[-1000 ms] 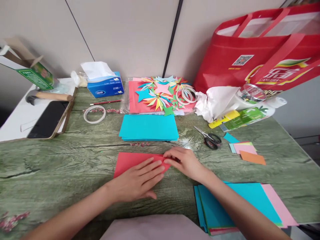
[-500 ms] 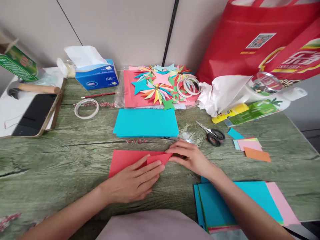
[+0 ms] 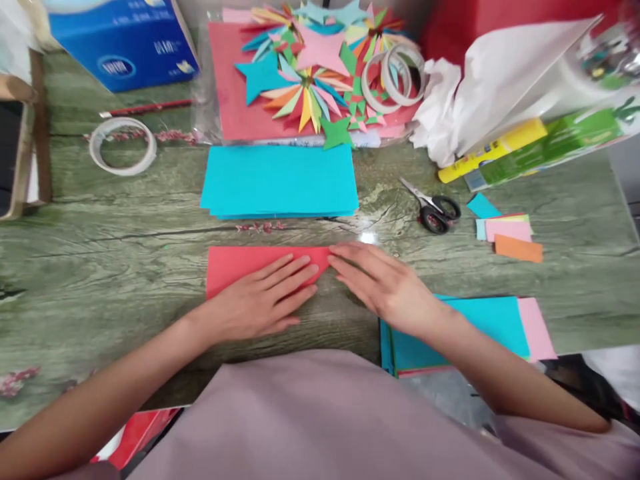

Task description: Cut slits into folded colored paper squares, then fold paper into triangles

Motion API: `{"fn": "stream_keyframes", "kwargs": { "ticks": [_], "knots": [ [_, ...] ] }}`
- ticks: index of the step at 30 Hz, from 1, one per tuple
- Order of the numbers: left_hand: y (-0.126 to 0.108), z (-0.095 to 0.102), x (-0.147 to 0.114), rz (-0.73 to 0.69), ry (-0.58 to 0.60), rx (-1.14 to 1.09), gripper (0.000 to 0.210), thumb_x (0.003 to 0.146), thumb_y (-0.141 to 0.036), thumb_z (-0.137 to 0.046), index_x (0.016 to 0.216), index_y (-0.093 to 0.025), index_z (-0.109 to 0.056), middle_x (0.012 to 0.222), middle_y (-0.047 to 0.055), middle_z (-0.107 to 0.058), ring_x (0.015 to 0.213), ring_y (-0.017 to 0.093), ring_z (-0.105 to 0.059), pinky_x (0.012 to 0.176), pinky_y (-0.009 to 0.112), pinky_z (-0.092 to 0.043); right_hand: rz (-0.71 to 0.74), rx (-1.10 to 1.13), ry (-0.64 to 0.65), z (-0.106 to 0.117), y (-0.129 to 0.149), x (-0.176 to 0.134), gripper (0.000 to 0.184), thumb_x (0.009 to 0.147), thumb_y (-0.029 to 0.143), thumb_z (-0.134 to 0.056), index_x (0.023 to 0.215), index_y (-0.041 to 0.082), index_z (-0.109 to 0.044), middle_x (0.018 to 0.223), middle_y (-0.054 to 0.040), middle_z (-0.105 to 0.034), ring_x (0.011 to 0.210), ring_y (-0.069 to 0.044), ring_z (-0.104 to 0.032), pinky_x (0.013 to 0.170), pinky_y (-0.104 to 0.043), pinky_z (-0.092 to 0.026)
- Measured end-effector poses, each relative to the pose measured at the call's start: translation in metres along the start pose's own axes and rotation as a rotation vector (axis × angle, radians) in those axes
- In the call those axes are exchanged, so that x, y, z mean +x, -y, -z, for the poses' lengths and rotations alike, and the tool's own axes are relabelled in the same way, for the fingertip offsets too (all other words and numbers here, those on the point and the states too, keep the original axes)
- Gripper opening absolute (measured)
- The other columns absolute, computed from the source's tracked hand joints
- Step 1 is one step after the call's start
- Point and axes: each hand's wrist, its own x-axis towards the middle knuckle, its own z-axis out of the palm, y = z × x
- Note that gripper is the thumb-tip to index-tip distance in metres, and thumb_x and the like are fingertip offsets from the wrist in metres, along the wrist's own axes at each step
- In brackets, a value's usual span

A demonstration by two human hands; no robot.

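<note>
A red sheet of paper (image 3: 240,267) lies lengthwise on the table in front of me, its lower edge partly covered. My left hand (image 3: 260,297) rests flat across its lower right part with fingers stretched out. At the paper's right end, the fingertips of my right hand (image 3: 377,277) touch the corner. Those fingers are extended and slightly apart. Just beyond the red paper is a stack of blue paper (image 3: 280,180). Under my right forearm lies another paper stack, blue sheets (image 3: 480,323) with a pink sheet (image 3: 536,327) sticking out.
Black-handled scissors (image 3: 433,207) and small paper strips (image 3: 517,247) lie to the right. Folded paper stars (image 3: 320,50) and tape rolls (image 3: 395,77) sit at the back. A tape roll (image 3: 123,167), tissue box (image 3: 120,40), glue stick (image 3: 493,150) and crumpled tissue (image 3: 440,107) surround the work area.
The raised right end of the red paper now lies flat. My right hand has gone from pinching its tip to resting fingertips there. The view has tilted down and closer.
</note>
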Motion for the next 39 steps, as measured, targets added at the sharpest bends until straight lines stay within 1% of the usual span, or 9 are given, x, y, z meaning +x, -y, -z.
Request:
{"fn": "stream_keyframes", "kwargs": {
  "ticks": [3,6,11,15,21,25,30,35,39],
  "knots": [
    [0.000,-0.001,0.001,0.003,0.001,-0.012,0.053,0.087,-0.034,-0.043,0.131,-0.006,-0.035,0.140,0.019,-0.034,0.133,0.029,-0.014,0.107,0.047,-0.023,-0.057,-0.001,-0.007,-0.012,0.013,-0.010,0.032,0.088,0.010,-0.042,0.118,0.004,-0.050,0.123,-0.0196,-0.052,0.125,-0.028,-0.037,0.100,-0.044,-0.040],
    [0.000,-0.001,0.003,0.004,0.004,-0.031,0.053,0.087,-0.035,-0.042,0.132,-0.007,-0.034,0.141,0.016,-0.033,0.134,0.027,-0.013,0.108,0.048,-0.020,-0.109,-0.001,-0.037,-0.024,0.021,-0.019,0.037,0.086,0.006,-0.044,0.123,0.003,-0.045,0.130,-0.0208,-0.045,0.130,-0.030,-0.028,0.103,-0.047,-0.036],
    [0.001,-0.002,0.001,0.021,0.012,-0.037,0.056,0.088,-0.036,-0.041,0.133,-0.005,-0.031,0.142,0.016,-0.032,0.134,0.026,-0.015,0.109,0.044,-0.020,-0.144,0.028,-0.060,-0.032,0.028,-0.023,0.041,0.087,0.010,-0.045,0.128,0.006,-0.040,0.136,-0.0202,-0.038,0.132,-0.031,-0.020,0.103,-0.052,-0.034],
    [0.001,-0.004,-0.001,0.036,0.026,-0.019,0.058,0.088,-0.038,-0.040,0.134,-0.005,-0.029,0.142,0.016,-0.031,0.133,0.027,-0.016,0.108,0.044,-0.022,-0.150,0.051,-0.067,-0.034,0.030,-0.021,0.043,0.088,0.012,-0.045,0.130,0.007,-0.037,0.138,-0.0197,-0.036,0.133,-0.031,-0.018,0.102,-0.055,-0.031],
    [0.000,-0.001,-0.001,0.041,0.029,-0.008,0.059,0.087,-0.041,-0.040,0.133,-0.006,-0.032,0.140,0.016,-0.035,0.133,0.027,-0.019,0.107,0.043,-0.025,-0.160,0.076,-0.054,-0.037,0.029,-0.021,0.048,0.089,0.013,-0.043,0.134,0.009,-0.029,0.139,-0.0183,-0.034,0.133,-0.030,-0.016,0.103,-0.055,-0.030],
    [0.000,-0.001,0.000,0.044,0.018,-0.030,0.060,0.085,-0.040,-0.044,0.132,-0.005,-0.034,0.140,0.015,-0.035,0.132,0.031,-0.019,0.106,0.046,-0.025,-0.147,0.066,-0.047,-0.038,0.028,-0.021,0.046,0.088,0.012,-0.044,0.132,0.006,-0.032,0.139,-0.0199,-0.035,0.133,-0.031,-0.015,0.103,-0.055,-0.030],
    [-0.001,0.000,0.001,0.054,-0.001,-0.034,0.057,0.085,-0.040,-0.045,0.130,-0.006,-0.038,0.137,0.017,-0.040,0.131,0.030,-0.024,0.106,0.046,-0.026,-0.151,0.054,-0.050,-0.039,0.030,-0.020,0.044,0.087,0.012,-0.045,0.130,0.005,-0.036,0.138,-0.0205,-0.036,0.133,-0.031,-0.016,0.103,-0.055,-0.030],
    [-0.001,0.001,0.001,0.047,0.006,-0.002,0.053,0.085,-0.039,-0.044,0.127,-0.006,-0.042,0.136,0.019,-0.041,0.129,0.031,-0.029,0.103,0.046,-0.031,-0.162,0.058,-0.036,-0.038,0.029,-0.018,0.044,0.088,0.012,-0.043,0.131,0.008,-0.035,0.138,-0.0190,-0.036,0.133,-0.030,-0.017,0.102,-0.056,-0.031],
    [-0.001,0.002,0.001,0.048,-0.007,0.008,0.051,0.086,-0.039,-0.044,0.126,-0.006,-0.044,0.134,0.019,-0.044,0.127,0.031,-0.033,0.102,0.046,-0.033,-0.157,0.057,-0.025,-0.038,0.028,-0.017,0.044,0.086,0.011,-0.045,0.129,0.005,-0.037,0.137,-0.0204,-0.036,0.133,-0.031,-0.017,0.103,-0.055,-0.030]
  ]
}}
